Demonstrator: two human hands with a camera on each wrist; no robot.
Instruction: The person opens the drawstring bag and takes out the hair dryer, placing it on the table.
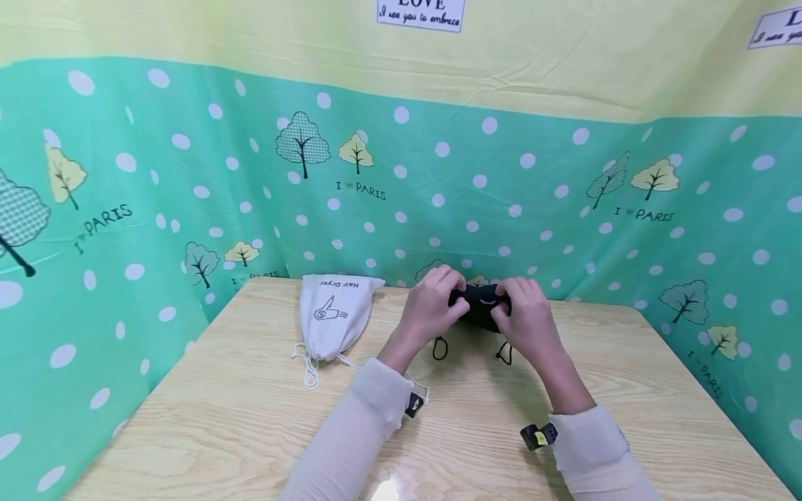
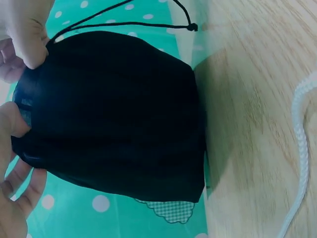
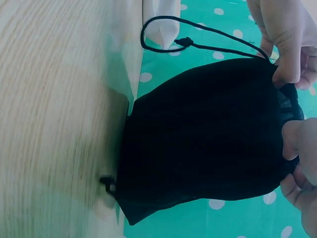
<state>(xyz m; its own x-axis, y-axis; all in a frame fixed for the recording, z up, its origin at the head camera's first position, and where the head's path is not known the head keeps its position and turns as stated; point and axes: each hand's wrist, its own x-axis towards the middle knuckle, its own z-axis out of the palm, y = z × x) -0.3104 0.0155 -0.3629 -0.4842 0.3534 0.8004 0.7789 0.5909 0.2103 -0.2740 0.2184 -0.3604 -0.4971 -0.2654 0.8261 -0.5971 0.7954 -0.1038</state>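
Observation:
A black drawstring pouch (image 1: 479,316) stands upright near the back of the table, its mouth at the top partly open. My left hand (image 1: 434,300) pinches the left side of the rim between thumb and fingers. On the other side of the mouth, my right hand (image 1: 528,316) pinches the rim in the same way. Black cord loops hang from both sides of the pouch, the left one knotted in the right wrist view. Whatever the black pouch (image 2: 114,109) contains is hidden by its cloth.
A white drawstring bag (image 1: 335,316) printed "Hair Dryer" lies at the back left of the wooden table (image 1: 250,417). Its white cord (image 2: 301,139) trails towards my left sleeve. A green dotted curtain (image 1: 438,181) hangs behind the table and along both sides.

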